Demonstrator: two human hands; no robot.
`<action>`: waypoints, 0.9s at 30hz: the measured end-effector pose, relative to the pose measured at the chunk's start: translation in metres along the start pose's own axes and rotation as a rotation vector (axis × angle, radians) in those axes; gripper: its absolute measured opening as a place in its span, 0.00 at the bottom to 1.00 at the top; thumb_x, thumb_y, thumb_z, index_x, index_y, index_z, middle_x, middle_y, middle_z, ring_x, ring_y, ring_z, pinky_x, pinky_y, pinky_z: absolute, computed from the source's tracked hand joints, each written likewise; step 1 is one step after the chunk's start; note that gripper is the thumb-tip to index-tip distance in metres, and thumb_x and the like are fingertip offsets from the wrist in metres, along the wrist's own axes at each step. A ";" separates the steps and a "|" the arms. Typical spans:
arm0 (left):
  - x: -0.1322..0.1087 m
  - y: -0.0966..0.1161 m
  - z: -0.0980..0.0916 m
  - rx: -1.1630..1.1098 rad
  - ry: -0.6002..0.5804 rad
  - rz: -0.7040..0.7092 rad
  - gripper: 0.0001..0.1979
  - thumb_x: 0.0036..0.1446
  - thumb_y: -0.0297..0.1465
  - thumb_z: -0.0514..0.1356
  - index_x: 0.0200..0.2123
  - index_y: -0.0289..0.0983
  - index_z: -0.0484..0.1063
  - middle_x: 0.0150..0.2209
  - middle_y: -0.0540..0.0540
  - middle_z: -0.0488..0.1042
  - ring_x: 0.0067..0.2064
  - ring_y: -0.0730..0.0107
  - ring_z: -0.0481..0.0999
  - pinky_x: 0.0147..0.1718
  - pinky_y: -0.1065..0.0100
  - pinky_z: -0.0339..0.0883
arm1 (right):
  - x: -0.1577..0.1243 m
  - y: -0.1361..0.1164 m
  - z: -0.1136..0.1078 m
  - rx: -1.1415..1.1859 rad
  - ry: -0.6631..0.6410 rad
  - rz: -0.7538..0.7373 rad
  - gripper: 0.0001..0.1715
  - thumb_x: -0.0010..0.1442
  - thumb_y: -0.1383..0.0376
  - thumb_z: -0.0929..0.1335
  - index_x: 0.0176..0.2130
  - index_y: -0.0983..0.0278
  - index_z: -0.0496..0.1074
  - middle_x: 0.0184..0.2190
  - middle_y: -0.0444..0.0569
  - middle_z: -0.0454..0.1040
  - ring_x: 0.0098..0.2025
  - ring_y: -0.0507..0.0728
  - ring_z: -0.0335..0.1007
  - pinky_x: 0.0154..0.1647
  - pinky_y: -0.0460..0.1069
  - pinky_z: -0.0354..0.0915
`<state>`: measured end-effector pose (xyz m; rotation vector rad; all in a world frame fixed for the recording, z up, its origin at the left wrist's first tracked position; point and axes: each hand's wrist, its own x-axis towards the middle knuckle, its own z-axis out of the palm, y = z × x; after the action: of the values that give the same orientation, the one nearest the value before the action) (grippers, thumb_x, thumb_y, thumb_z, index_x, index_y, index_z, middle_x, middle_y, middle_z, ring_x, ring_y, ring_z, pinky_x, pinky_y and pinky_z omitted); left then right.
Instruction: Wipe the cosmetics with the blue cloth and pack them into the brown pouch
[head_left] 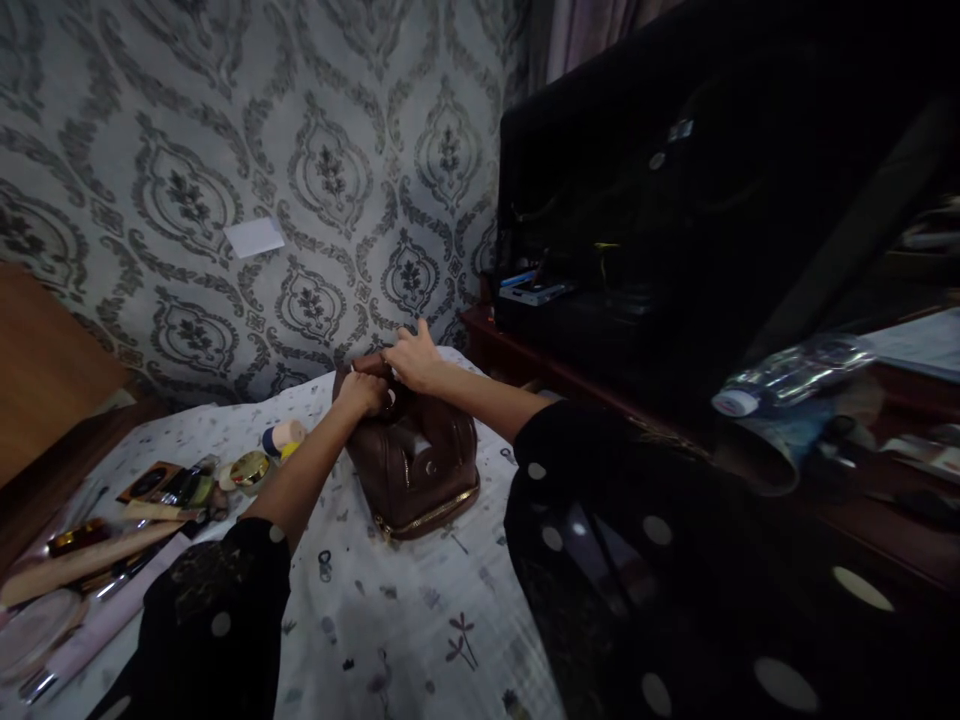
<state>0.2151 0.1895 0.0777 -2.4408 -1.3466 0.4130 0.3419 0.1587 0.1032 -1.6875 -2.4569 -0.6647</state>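
Note:
A brown leather handbag with a gold zipper along its lower edge rests on the patterned white cloth. My left hand is closed at its upper left part, with the fingertips partly hidden against the leather. Just beyond it, my right hand grips the top edge near the brown handle, one or two fingers raised. The bag's inside is hidden from here.
Makeup items lie at left: a pink tube, a round compact, a gold-lidded jar, brushes and small bottles. At right are a large black glossy screen and a clear plastic bottle. A patterned wall stands behind.

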 end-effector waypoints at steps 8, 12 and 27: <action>-0.002 0.000 0.004 -0.008 0.056 0.012 0.16 0.62 0.34 0.55 0.46 0.33 0.77 0.46 0.35 0.79 0.49 0.55 0.78 0.46 0.65 0.68 | 0.000 -0.004 0.012 0.001 0.031 -0.006 0.17 0.61 0.65 0.66 0.49 0.68 0.73 0.42 0.59 0.78 0.57 0.69 0.61 0.61 0.72 0.46; 0.000 0.000 0.006 -0.015 0.068 0.015 0.16 0.62 0.32 0.54 0.47 0.34 0.76 0.46 0.35 0.80 0.49 0.55 0.78 0.45 0.65 0.68 | 0.001 -0.005 0.013 0.007 0.009 0.000 0.17 0.62 0.66 0.65 0.50 0.68 0.73 0.42 0.59 0.77 0.58 0.69 0.60 0.59 0.70 0.50; 0.009 -0.001 0.015 -0.041 0.095 0.016 0.14 0.60 0.35 0.57 0.45 0.38 0.78 0.44 0.39 0.81 0.48 0.58 0.79 0.45 0.68 0.68 | 0.002 -0.009 0.000 0.011 -0.047 -0.012 0.14 0.60 0.71 0.65 0.45 0.65 0.76 0.44 0.57 0.78 0.56 0.66 0.61 0.59 0.69 0.52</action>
<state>0.2128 0.1995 0.0640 -2.4726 -1.3088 0.2726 0.3329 0.1582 0.1010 -1.7052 -2.4998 -0.6180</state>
